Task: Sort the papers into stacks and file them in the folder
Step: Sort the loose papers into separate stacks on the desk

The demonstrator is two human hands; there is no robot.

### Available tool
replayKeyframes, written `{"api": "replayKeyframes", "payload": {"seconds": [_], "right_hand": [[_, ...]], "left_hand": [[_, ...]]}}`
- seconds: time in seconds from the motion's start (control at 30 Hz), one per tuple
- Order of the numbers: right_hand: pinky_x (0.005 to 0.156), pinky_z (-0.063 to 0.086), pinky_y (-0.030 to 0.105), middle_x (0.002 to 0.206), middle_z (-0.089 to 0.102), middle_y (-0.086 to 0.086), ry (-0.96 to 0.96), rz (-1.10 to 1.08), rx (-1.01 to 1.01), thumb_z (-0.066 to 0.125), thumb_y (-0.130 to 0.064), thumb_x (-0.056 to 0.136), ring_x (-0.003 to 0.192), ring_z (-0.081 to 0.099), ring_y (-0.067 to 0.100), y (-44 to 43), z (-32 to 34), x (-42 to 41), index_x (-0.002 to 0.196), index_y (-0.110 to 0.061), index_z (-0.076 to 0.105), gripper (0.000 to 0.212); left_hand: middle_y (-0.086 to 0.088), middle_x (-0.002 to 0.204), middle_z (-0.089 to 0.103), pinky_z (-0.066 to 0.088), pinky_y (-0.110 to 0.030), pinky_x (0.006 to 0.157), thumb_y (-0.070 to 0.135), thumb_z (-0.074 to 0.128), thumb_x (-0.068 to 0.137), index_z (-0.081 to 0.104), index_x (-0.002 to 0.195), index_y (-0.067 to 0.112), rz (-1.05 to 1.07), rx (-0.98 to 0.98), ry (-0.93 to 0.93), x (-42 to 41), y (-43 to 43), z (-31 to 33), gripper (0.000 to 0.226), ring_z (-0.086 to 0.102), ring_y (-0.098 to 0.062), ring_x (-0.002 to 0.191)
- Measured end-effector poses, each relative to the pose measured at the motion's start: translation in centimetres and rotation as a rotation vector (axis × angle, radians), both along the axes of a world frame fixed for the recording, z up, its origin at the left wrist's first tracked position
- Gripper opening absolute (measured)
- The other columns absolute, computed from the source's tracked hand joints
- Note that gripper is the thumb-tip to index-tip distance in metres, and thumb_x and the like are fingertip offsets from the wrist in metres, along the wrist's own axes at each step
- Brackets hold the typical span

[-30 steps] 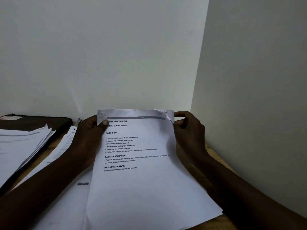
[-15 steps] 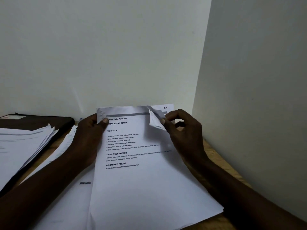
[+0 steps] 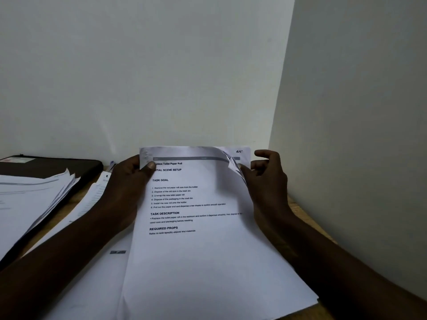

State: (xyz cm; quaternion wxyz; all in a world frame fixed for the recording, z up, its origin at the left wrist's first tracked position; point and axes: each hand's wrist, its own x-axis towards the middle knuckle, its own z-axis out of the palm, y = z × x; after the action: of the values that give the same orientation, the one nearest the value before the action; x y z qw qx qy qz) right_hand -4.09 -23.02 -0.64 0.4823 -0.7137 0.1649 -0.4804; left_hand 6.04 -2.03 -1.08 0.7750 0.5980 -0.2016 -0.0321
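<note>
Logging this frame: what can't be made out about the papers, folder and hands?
All head view:
- The sheet behind, marked 65, is covered by the top sheet except its upper edge.
- The top sheet's title start is hidden under the left hand thumb.
- Whether the right hand pinches the curled corner or only pushes it is unclear.
- The label on the folder is too blurred to read; the stack covers its front.

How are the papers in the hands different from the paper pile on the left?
The held papers are gripped by the left hand and right hand; the left pile lies untouched, partly over the dark folder. The held papers have one top corner peeled back; the left pile is fanned out, with uneven edges. Both are white printed sheets.
</note>
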Motion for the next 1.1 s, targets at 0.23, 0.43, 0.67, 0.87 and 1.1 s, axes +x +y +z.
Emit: {"api": "replayKeyframes", "payload": {"seconds": [0.23, 0.43, 0.67, 0.87, 1.1], "right_hand": [[0.053, 0.037, 0.009, 0.05, 0.056, -0.01, -0.061, -0.058, -0.154, 0.07, -0.003, 0.079, 0.05, 0.053, -0.002, 0.3, 0.7, -0.9, 0.095, -0.019, 0.054, 0.028], [0.051, 0.035, 0.009, 0.052, 0.058, -0.014, -0.086, -0.112, -0.222, 0.063, 0.0, 0.079, 0.052, 0.055, -0.001, 0.4, 0.7, -1.0, 0.083, -0.012, 0.068, 0.013], [0.079, 0.044, 0.027, 0.111, 0.059, -0.015, -0.192, -0.155, -0.423, 0.071, -0.004, 0.077, 0.108, 0.055, 0.01, 0.6, 0.1, -0.4, 0.078, -0.019, 0.065, 0.016], [0.048, 0.04, 0.027, 0.051, 0.054, 0.001, -0.169, 0.417, 0.021, 0.051, -0.029, 0.1, 0.05, 0.052, 0.017, 2.1, 0.7, -0.8, 0.069, -0.014, 0.054, 0.035], [0.068, 0.048, 0.033, 0.096, 0.059, -0.008, 0.034, 0.032, 0.016, 0.083, -0.027, 0.071, 0.08, 0.058, 0.013, 0.2, -0.4, 0.3, 0.111, -0.029, 0.045, 0.056]], "left_hand": [[-0.021, 0.114, 0.068, 0.052, -0.048, 0.092, 0.008, 0.047, 0.102, 0.061, 0.122, 0.005, 0.013, -0.004, 0.004, 0.2, 0.0, -0.1, 0.025, 0.066, -0.035, 0.099], [-0.021, 0.113, 0.067, 0.051, -0.049, 0.094, 0.006, 0.046, 0.102, 0.061, 0.121, 0.004, 0.016, -0.029, -0.004, 0.1, 0.1, -0.1, 0.024, 0.064, -0.035, 0.099], [-0.019, 0.108, 0.068, 0.055, -0.047, 0.088, 0.006, 0.045, 0.102, 0.063, 0.11, 0.007, 0.027, -0.039, -0.01, 0.0, 0.1, 0.1, 0.02, 0.065, -0.034, 0.095], [-0.017, 0.104, 0.069, 0.053, -0.046, 0.089, 0.007, 0.046, 0.102, 0.065, 0.101, 0.013, 0.047, -0.027, -0.018, 0.1, 0.4, 0.2, 0.02, 0.065, -0.033, 0.093], [-0.019, 0.11, 0.068, 0.054, -0.047, 0.09, 0.006, 0.046, 0.101, 0.064, 0.108, 0.01, 0.006, -0.035, -0.019, -0.1, 0.1, 0.1, 0.019, 0.065, -0.034, 0.098]]}}
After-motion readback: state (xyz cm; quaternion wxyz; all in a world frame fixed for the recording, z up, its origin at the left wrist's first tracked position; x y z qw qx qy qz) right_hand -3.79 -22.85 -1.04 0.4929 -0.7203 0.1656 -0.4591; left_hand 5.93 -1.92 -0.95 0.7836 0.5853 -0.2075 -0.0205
